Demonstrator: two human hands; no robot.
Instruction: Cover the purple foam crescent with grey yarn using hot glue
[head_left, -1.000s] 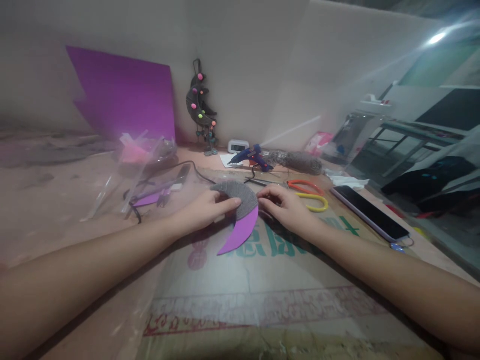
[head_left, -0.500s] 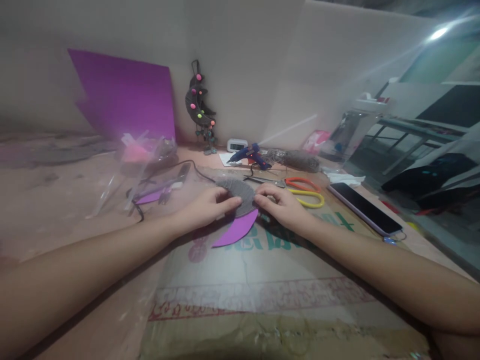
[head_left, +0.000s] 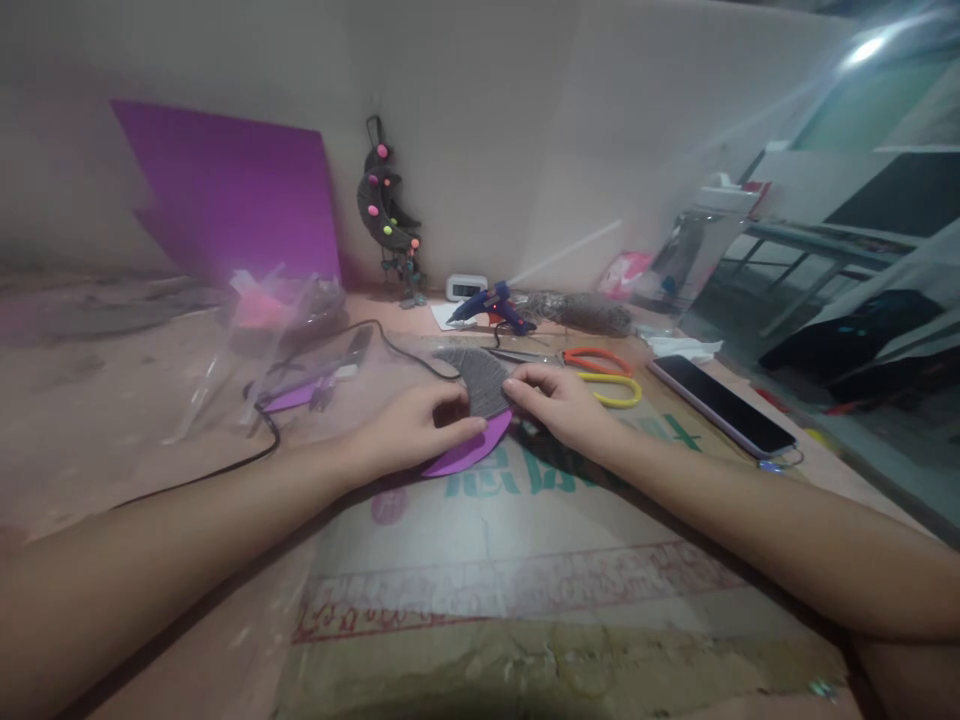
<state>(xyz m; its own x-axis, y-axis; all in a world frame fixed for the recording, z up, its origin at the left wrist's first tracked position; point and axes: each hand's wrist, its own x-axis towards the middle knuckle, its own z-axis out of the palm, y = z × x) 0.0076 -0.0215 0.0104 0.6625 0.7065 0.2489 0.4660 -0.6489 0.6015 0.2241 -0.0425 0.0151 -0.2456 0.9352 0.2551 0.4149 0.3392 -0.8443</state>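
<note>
A purple crescent cut-out [head_left: 474, 447], half wrapped in grey yarn [head_left: 478, 379], lies on a flattened cardboard sheet [head_left: 525, 560]. My left hand [head_left: 420, 425] is closed on its left side, thumb pressed on the purple part. On the right edge of the grey wrapping my right hand [head_left: 562, 400] pinches with its fingers together.
Orange and yellow scissors [head_left: 607, 375], a blue glue gun [head_left: 491, 305] and a ball of grey yarn [head_left: 581, 312] lie behind my hands. A phone [head_left: 720, 405] rests at right. A purple sheet [head_left: 232, 190] and a decorated dark crescent [head_left: 386, 210] lean on the wall. Black cable [head_left: 255, 440] trails left.
The crescent has turned, its purple tip swinging left and flatter under my left hand. Both hands have stayed closed on it, shifting slightly left.
</note>
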